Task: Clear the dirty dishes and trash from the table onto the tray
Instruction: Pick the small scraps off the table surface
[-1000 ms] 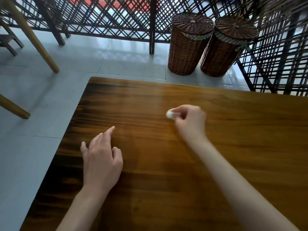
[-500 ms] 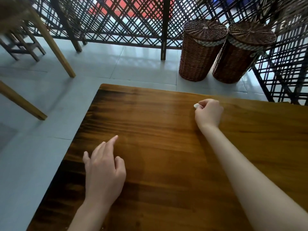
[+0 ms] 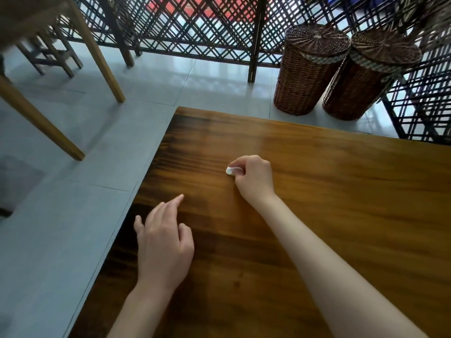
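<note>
Head view: near the frame's centre we see the right hand [image 3: 253, 178] with fingers curled, pinching a small white scrap [image 3: 230, 170] low against the wooden table [image 3: 341, 191]. Lower left, the left hand [image 3: 163, 242] hovers over the tabletop, fingers loosely spread, forefinger extended, holding nothing. Two wicker baskets [image 3: 307, 69] stand upper right.

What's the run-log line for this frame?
right hand: pinches small white wad at table | left hand: open, on table | tray: not in view

Bare table [image 3: 329, 191] all around both hands [image 3: 253, 178]
</note>
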The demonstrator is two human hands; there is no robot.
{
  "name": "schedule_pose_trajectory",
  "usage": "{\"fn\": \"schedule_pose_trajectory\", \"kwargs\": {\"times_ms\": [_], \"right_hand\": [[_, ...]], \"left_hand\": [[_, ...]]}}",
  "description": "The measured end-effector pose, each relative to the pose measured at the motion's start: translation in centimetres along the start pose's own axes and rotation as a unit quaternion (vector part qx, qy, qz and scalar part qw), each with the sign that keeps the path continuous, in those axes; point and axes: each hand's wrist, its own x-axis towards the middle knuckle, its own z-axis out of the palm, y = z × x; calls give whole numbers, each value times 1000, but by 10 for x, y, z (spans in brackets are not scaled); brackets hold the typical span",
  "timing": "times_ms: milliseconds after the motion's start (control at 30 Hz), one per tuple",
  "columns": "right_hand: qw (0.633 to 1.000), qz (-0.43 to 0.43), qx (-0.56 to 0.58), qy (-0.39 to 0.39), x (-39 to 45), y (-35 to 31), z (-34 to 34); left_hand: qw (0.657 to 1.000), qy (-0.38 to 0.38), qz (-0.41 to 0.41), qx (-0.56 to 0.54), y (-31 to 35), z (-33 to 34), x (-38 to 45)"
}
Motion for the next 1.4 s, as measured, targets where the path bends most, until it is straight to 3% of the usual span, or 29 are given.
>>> {"fn": "schedule_pose_trajectory", "kwargs": {"times_ms": [433, 1067, 1233, 1300, 1400], "right_hand": [[998, -46, -17, -40, -104, -46, 32], [999, -9, -26, -47, -231, -78, 28], [996, -11, -20, -84, -253, -79, 21], [998, -10, -14, -56, -250, -74, 9], [996, 36, -8, 78, -228, -47, -22]], "left_hand": [[999, -32, 30, -12, -49, -17, -50], [991, -57, 118, -26, -84, -39, -101], [990, -62, 120, -25, -84, -38, -116], [990, -68, 123, -24, -84, -37, -121], [990, -69, 123, -26, -82, -37, -126]]}}
